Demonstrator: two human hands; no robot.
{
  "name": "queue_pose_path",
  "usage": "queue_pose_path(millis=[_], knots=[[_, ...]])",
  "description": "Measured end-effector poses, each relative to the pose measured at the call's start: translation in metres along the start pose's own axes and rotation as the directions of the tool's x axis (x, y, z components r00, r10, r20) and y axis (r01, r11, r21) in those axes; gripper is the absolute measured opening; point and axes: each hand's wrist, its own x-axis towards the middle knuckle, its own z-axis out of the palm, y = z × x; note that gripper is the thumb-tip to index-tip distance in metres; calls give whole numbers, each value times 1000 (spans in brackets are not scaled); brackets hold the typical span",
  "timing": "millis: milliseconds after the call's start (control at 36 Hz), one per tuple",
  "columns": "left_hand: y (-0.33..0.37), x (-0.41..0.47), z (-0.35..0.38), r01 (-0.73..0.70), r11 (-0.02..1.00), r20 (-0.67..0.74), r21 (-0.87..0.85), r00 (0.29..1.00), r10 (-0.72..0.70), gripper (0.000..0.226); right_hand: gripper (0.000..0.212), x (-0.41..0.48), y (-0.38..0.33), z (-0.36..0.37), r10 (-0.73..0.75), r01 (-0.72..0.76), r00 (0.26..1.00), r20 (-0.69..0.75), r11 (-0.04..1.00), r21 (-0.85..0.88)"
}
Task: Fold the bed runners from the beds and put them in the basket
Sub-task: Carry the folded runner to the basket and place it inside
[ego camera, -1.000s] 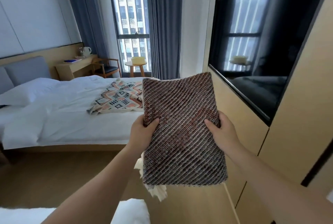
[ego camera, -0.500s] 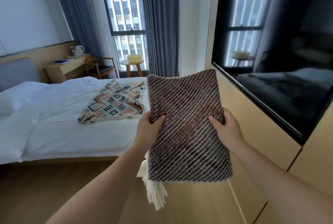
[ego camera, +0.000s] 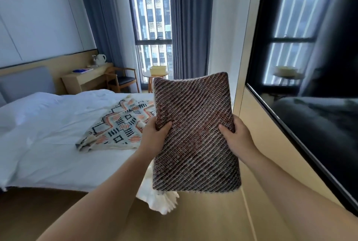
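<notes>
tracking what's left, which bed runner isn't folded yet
The white runner with orange and black geometric patterns, lying rumpled on the bed. The brown striped runner is folded, held by the left hand and right hand.

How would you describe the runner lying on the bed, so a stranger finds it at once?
Find the white bed on the left. Near its foot end lies a rumpled runner. Unlike the brown woven runner held up in front, it is cream with orange and black geometric shapes.
</notes>
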Motion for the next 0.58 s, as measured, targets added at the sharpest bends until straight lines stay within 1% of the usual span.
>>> queue_pose_path(millis=[83, 195, 333, 417, 584], knots=[[-5, 33, 14, -17, 998, 0, 63, 1000, 17, 15, 32, 32, 14, -2, 1, -1, 1000, 18, 1000, -15], [-17, 78, 37, -11, 999, 34, 39, 999, 9, 11, 29, 77, 32, -3, 8, -8, 1000, 5, 1000, -17], [-43, 144, 62, -1, 1000, 52, 25, 999, 0, 23, 25, 137, 57, 5, 17, -18, 1000, -24, 999, -39], [-59, 190, 76, -16, 1000, 57, 12, 998, 16, 21, 31, 181, 71, 14, 25, -28, 998, -58, 998, -56], [-91, 294, 96, -18, 1000, 76, -16, 997, 19, 26, 38, 276, 96, 40, 37, -47, 993, -115, 995, -85]])
